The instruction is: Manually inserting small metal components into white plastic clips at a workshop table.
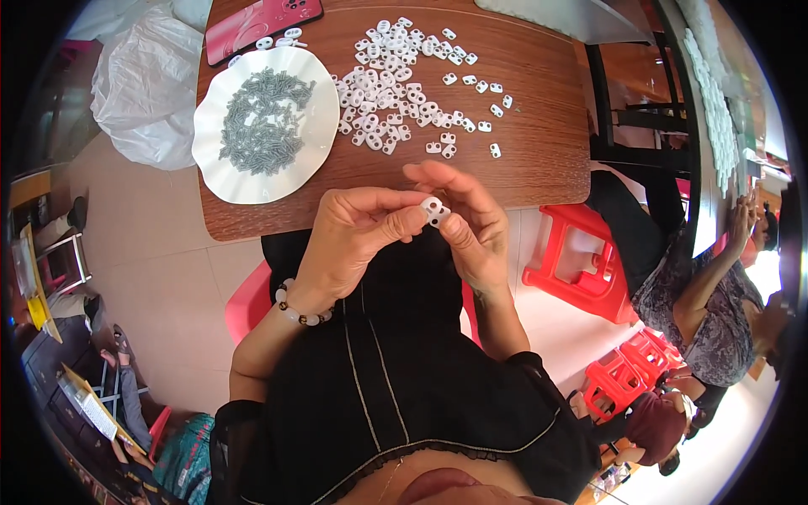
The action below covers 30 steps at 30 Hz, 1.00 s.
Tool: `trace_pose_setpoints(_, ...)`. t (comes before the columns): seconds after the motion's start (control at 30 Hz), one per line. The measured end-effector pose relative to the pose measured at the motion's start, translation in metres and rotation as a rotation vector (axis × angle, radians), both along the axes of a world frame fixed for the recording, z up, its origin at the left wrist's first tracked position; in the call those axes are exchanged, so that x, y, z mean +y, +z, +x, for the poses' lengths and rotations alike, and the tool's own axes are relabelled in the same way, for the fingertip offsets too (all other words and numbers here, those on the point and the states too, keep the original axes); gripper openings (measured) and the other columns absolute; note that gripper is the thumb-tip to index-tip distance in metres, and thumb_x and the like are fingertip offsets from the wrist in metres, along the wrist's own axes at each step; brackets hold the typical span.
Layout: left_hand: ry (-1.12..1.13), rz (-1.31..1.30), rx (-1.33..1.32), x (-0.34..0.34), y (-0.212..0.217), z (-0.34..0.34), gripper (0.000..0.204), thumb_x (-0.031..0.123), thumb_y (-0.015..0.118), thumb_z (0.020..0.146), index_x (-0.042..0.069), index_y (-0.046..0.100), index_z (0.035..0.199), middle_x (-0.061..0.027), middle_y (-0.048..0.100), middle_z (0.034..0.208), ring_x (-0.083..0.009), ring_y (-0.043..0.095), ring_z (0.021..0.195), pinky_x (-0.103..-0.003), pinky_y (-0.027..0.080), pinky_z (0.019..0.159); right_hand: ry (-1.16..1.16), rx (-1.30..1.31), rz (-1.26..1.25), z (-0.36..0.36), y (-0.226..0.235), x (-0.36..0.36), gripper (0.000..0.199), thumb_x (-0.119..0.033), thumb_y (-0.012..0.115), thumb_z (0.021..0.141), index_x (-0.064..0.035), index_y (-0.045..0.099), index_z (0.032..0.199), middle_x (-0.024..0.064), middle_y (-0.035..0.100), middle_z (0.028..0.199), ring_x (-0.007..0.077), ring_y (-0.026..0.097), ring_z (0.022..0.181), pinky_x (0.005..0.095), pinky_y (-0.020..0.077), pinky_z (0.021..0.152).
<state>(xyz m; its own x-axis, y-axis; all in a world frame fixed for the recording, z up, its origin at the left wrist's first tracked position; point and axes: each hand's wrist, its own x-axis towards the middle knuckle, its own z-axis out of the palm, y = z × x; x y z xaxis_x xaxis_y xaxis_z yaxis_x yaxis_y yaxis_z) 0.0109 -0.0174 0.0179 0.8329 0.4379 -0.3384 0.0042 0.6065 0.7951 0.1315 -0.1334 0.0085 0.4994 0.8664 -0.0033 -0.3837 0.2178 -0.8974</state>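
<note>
Between both hands, just off the table's near edge, is a small white plastic piece with dark round holes (435, 211). My left hand (358, 225) pinches its left side between thumb and forefinger. On the other side, the thumb of my right hand (481, 223) presses against it, with the fingers curved behind. Whether this is one piece or two set together, I cannot tell. Beyond the hands lies a loose heap of similar white two-hole pieces (387, 88). A white wavy-rimmed plate (206, 156) to the left holds many tiny grey, spring-like cylinders (265, 122).
The brown wooden table (539, 101) carries a pink phone (263, 29) at its far left, with several white pieces beside it. A crumpled white plastic bag (147, 88) is left of the plate. Red stools (581, 261) and other people (703, 311) are at the right.
</note>
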Motion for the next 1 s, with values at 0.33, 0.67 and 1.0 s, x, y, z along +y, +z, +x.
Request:
trace_pose_setpoints(0.33, -0.012, -0.061, -0.018, -0.002, 0.001, -0.002, 0.022, 0.011, 0.072, 0.084, -0.003, 0.069, 0.101, -0.0052, 0.067, 0.083, -0.0080, 0.058, 0.071, -0.021, 0.048, 0.065, 0.108, -0.299, 0.055, 0.008, -0.010, 0.000, 0.048, -0.033, 0.059, 0.092, 0.0032, 0.058, 0.123, 0.0151, 0.061, 0.122, 0.0236, 0.055, 0.107, 0.0352, 0.0425, 0.091)
trace_pose_setpoints(0.67, -0.034, -0.054, -0.008, -0.001, 0.007, -0.004, 0.018, 0.010, 0.072, 0.083, -0.003, 0.070, 0.096, -0.0056, 0.067, 0.077, -0.0083, 0.058, 0.068, -0.021, 0.047, 0.062, 0.098, -0.373, 0.049, 0.010, -0.006, 0.000, 0.045, -0.038, 0.059, 0.091, 0.0015, 0.065, 0.113, 0.0157, 0.065, 0.114, 0.0250, 0.057, 0.101, 0.0369, 0.0425, 0.090)
trace_pose_setpoints(1.0, -0.105, -0.165, 0.011, 0.001, 0.015, -0.004, 0.019, 0.013, 0.069, 0.087, -0.004, 0.070, 0.095, -0.0059, 0.066, 0.078, -0.0083, 0.057, 0.068, -0.021, 0.047, 0.063, 0.066, -0.275, 0.009, 0.002, -0.003, -0.005, 0.047, -0.040, 0.059, 0.091, 0.0023, 0.065, 0.111, 0.0135, 0.067, 0.107, 0.0242, 0.056, 0.097, 0.0364, 0.0454, 0.086)
